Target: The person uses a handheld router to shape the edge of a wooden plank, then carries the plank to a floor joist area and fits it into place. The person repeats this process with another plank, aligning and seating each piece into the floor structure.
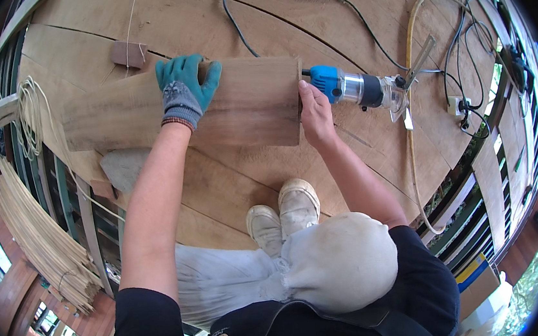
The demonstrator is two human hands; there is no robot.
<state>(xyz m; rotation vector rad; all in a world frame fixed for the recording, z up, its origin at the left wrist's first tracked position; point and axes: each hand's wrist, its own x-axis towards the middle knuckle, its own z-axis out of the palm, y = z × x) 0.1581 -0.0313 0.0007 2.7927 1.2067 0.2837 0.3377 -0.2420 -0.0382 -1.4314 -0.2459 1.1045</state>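
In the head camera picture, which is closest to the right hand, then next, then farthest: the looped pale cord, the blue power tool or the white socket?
1. Blue power tool: just right of the right hand.
2. White socket: farther right.
3. Looped pale cord: far left.

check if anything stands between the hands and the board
Only the glove on the left hand, which rests on the board. Nothing visible blocks the bare right hand at the board's right end; the power tool lies further right.
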